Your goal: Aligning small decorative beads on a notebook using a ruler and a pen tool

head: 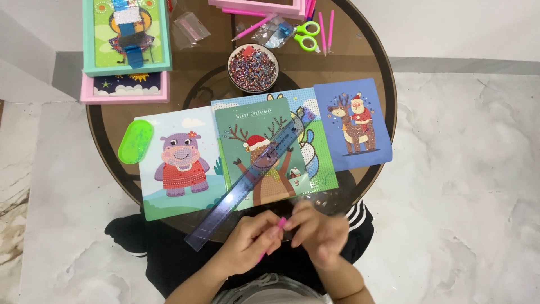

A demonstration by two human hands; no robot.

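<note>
My left hand [247, 239] grips a thin pink pen tool [279, 223] at the near edge of the round table. My right hand [318, 232], blurred, pinches the pen's tip, fingers touching those of the left hand. Just beyond the hands lies a green card with a reindeer picture [256, 147], and a clear blue ruler [247, 180] rests diagonally across it. A hippo card [177, 163] lies to its left, and a blue card showing a reindeer with a rider [353, 124] to its right. A bowl of mixed beads [253, 67] stands behind the cards.
A green oval tray [135, 141] sits left of the hippo card. Teal and pink framed pictures [126, 42] are stacked at the back left. Green scissors [306, 35], pink pens [326, 25] and small plastic bags [191, 27] lie at the back. Marble floor [467, 186] surrounds the brown table [332, 65].
</note>
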